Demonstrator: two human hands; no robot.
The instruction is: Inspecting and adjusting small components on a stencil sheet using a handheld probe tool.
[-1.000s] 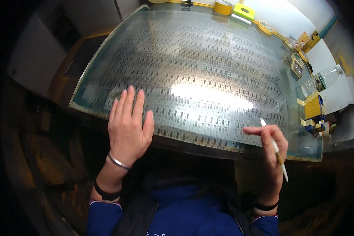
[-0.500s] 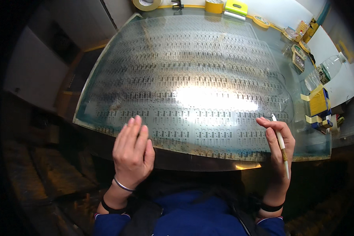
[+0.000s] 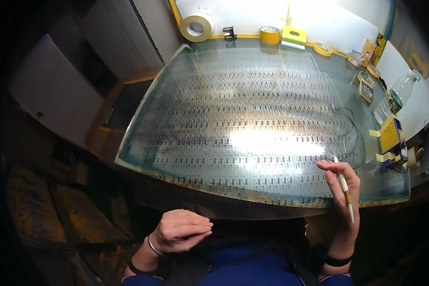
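My right hand (image 3: 344,183) holds a slim white pen-like tool (image 3: 342,182) with a brownish band, tucked between thumb and fingers and slanting down toward the wrist. That hand is over the near right edge of a glass-topped table (image 3: 383,190). On the glass lies a large clear printed sheet (image 3: 271,178) with rows of small dark marks; a bright glare hides part of it. My left hand (image 3: 183,231) is in front of the table's near edge, close to my body and apart from the sheet. Its fingers are extended side by side, and nothing shows in them.
Along the far edge are a wide tape roll (image 3: 197,27), a black clip-like piece (image 3: 229,34), a yellow tape roll (image 3: 270,35) and a green-and-white holder (image 3: 294,36). At right stand a clear plastic bottle (image 3: 400,93) and a yellow-and-blue box (image 3: 392,138). A thin dark cord (image 3: 362,138) curves nearby.
My left hand has drawn back off the sheet toward my body and turned to the right. My right hand keeps the tool in about the same place. The view has shifted, showing more of the far side.
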